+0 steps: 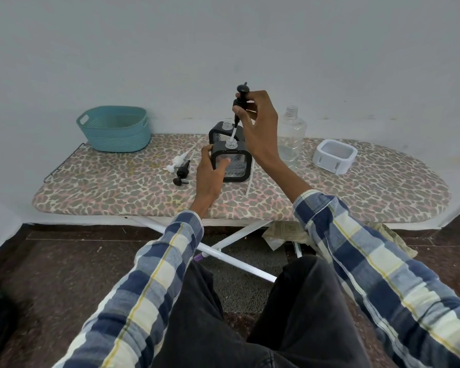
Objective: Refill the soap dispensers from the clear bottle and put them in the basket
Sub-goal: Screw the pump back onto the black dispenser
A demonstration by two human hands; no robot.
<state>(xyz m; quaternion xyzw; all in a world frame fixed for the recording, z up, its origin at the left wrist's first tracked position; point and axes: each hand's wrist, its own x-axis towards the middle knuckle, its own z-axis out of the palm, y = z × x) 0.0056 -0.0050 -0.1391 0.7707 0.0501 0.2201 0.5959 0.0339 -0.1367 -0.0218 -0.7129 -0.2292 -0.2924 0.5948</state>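
My left hand (210,171) grips a black square soap dispenser (234,162) standing upright on the ironing board. Above it my right hand (255,120) pinches a black pump head (241,98), whose white tube reaches down to the dispenser's open neck. A second black dispenser (219,130) with an open neck stands just behind. The clear bottle (290,136), uncapped, stands to the right behind my right forearm. A teal basket (114,128) sits at the board's far left. A white dispenser (334,155) lies at the right.
A white pump (177,162) and a black pump (182,173) lie loose on the leopard-print board (117,187) left of my left hand. A thin tube (250,181) lies by the held dispenser. The wall runs right behind the board.
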